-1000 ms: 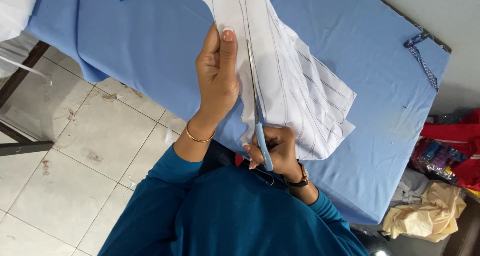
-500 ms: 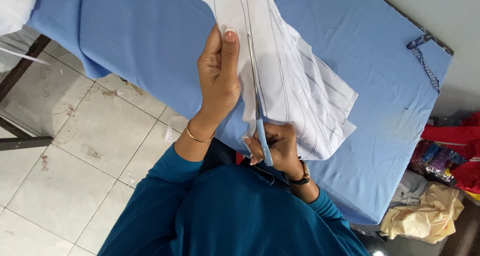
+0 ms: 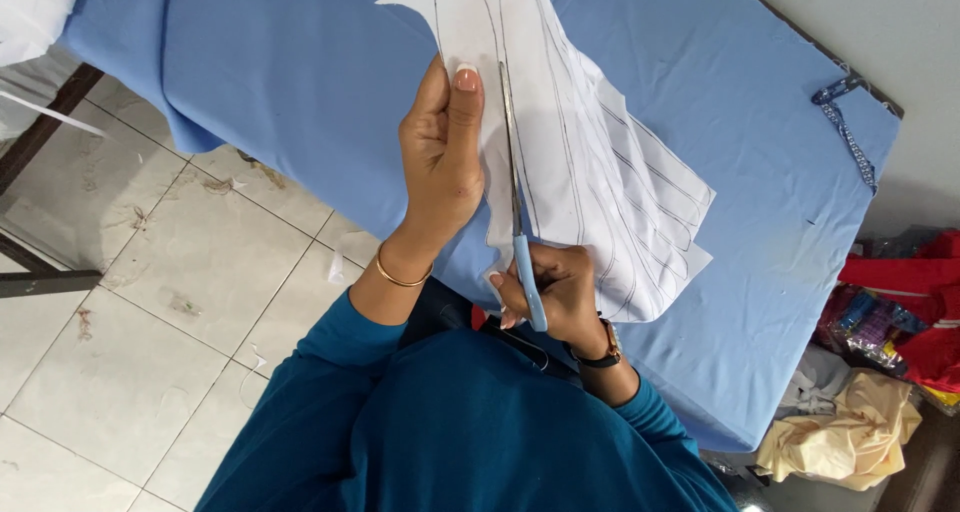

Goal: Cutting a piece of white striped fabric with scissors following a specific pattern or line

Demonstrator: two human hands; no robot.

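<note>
A: Log your left hand (image 3: 440, 162). What have the fingers got?

B: Your fingers are closed on the left edge of the white paper pattern (image 3: 590, 162), thumb pressed flat on top, holding the sheet up off the blue cloth (image 3: 300, 102) that covers the desk.

A: And your right hand (image 3: 555, 297)?

B: Your fingers are wrapped through the light blue handles of the scissors (image 3: 518, 222). The blades point away from you, lying along a drawn line on the paper just beside your left thumb. Whether the blades are parted cannot be told.

A: Where does the pattern sit?

B: Over the near half of the desk, between your hands, its curved pencil lines fanning to the right. A patterned ribbon (image 3: 848, 127) lies at the right edge, well apart. Crumpled yellow fabric (image 3: 840, 437) sits on the floor.
</note>
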